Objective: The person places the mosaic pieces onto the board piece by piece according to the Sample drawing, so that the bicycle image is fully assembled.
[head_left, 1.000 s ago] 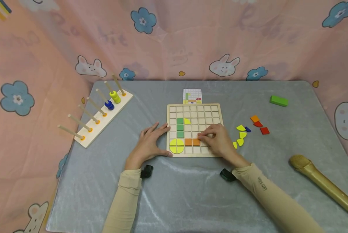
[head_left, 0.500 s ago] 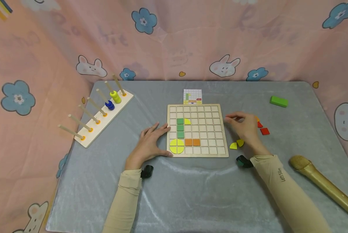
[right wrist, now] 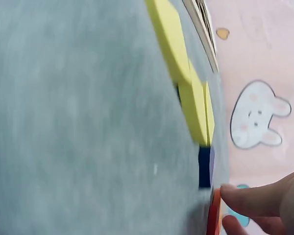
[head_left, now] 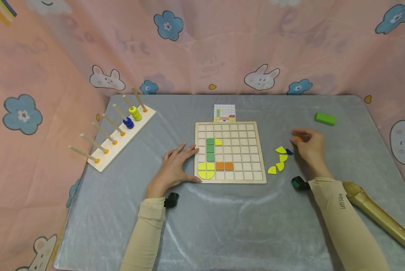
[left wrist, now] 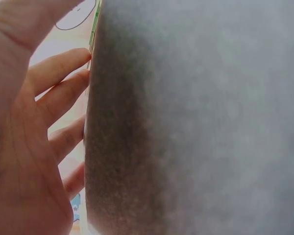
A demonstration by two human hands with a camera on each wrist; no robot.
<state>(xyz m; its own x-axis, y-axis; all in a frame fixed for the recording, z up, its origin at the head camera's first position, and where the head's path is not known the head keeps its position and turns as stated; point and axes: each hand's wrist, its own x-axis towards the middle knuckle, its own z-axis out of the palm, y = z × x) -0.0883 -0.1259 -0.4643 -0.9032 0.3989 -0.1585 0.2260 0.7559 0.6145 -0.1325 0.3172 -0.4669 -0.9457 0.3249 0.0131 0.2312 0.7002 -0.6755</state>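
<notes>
In the head view, my left hand (head_left: 175, 167) rests at the left edge of a wooden grid board (head_left: 246, 148), fingers spread and thumb by its lower corner. Green tiles (head_left: 210, 149), orange tiles (head_left: 224, 166) and yellow quarter-circle tiles (head_left: 206, 171) lie in its cells. To the right of the board, my right hand (head_left: 310, 148) has its thumb and forefinger at an orange square tile (head_left: 298, 138), partly covered by the fingers. A red tile (right wrist: 214, 213) shows beneath the fingertips in the right wrist view. Fingers and the board's edge appear in the left wrist view.
Loose yellow tiles (head_left: 281, 165) and a blue tile (head_left: 289, 151) lie between board and right hand. A pattern card (head_left: 224, 112) is behind the board. Around them are a peg rack (head_left: 112, 141), a green block (head_left: 325, 118) and a bamboo-like stick (head_left: 382, 214).
My right hand has left the board and moved right, past the yellow tiles, to the orange square tile. Two orange tiles stay in the grid. My left hand has kept its place.
</notes>
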